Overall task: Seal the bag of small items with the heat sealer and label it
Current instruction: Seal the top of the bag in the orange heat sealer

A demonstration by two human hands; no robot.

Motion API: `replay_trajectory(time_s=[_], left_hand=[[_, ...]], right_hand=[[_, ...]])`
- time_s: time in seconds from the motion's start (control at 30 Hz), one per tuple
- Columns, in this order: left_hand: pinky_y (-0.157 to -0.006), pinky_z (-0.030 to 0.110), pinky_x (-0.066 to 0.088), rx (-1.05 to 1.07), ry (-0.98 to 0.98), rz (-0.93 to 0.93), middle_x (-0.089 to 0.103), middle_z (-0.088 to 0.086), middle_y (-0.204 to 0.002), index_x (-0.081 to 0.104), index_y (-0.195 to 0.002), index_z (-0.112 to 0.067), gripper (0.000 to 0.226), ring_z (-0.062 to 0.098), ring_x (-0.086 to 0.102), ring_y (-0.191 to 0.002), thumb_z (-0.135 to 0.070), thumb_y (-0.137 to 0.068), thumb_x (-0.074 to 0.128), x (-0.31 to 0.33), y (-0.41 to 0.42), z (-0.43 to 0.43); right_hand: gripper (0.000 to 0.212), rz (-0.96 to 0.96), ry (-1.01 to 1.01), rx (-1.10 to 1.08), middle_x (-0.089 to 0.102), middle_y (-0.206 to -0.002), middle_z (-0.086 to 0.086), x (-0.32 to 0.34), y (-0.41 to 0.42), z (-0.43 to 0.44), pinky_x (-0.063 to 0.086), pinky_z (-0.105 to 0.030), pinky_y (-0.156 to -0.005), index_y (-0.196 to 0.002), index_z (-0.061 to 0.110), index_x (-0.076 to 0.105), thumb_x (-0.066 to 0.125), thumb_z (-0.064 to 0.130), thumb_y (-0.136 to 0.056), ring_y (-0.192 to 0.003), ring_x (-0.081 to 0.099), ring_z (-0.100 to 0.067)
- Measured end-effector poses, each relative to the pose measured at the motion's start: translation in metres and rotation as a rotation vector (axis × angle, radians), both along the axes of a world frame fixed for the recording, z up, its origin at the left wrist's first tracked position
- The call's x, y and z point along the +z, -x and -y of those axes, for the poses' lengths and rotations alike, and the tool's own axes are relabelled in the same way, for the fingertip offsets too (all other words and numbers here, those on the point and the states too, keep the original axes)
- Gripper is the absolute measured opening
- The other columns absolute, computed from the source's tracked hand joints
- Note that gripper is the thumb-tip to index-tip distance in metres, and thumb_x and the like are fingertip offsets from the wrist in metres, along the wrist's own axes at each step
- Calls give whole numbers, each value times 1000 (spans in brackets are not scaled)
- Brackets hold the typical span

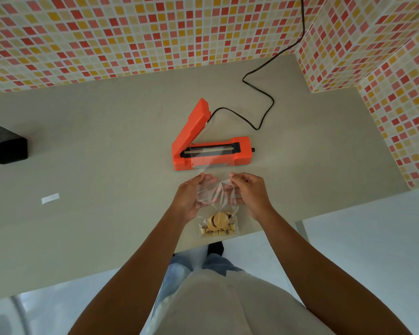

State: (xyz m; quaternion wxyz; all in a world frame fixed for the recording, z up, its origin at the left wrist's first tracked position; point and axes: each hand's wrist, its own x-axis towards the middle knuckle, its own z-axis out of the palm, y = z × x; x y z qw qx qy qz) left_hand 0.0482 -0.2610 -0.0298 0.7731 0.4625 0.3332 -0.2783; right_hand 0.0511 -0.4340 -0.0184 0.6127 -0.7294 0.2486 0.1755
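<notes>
A clear plastic bag [217, 201] lies on the beige table, its bottom full of small wooden discs and pegs [218, 224] near the front edge. Its open top reaches forward and rests across the sealing bar of the orange heat sealer [242, 151], whose lid [194, 122] stands raised. My left hand [191, 194] holds the bag's left side and my right hand [249, 192] holds its right side, both just in front of the sealer. A white label strip [50, 198] lies on the table far to the left.
The sealer's black cord [264, 93] snakes back over the table and up the tiled wall. A black mesh holder [4, 143] stands at the left edge. A tiled wall corner [336, 68] juts in at the back right. The table's front edge [252, 234] is right below the bag.
</notes>
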Motion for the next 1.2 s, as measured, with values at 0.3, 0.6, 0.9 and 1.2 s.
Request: replay_trajectory(time_s=[0.3, 0.6, 0.9, 1.2], left_hand=[[-103, 58, 47, -9, 8, 4, 77, 3, -109, 71, -107, -12, 28, 27, 67, -113, -28, -104, 48, 2, -1, 0], [-104, 61, 45, -12, 8, 0, 75, 4, -113, 71, -106, -13, 27, 25, 67, -115, -28, -104, 48, 2, 1, -1], [-101, 62, 48, -1, 34, -7, 76, 4, -110, 70, -106, -10, 27, 23, 70, -108, -27, -103, 49, 5, 0, -1], [-100, 60, 49, 12, 53, -18, 76, 6, -110, 71, -104, -9, 31, 30, 67, -114, -28, -104, 47, 5, -4, -1]], right_hand=[[36, -12, 33, -84, 74, -84, -21, 1, -5, 3, 59, -43, -65, -81, 5, 74, 67, 39, -93, -73, 70, -32], [29, 22, 19, -131, 76, -81, -15, 14, -22, 11, 62, -36, -67, -83, 6, 72, 71, 34, -91, -68, 72, -23], [22, -15, 53, -77, 75, -81, -16, 3, -20, 8, 59, -32, -62, -80, 6, 73, 74, 26, -89, -68, 70, -25], [25, -18, 45, -89, 72, -72, -12, -1, -21, 5, 59, -39, -68, -74, 6, 73, 73, 26, -89, -65, 67, -24]])
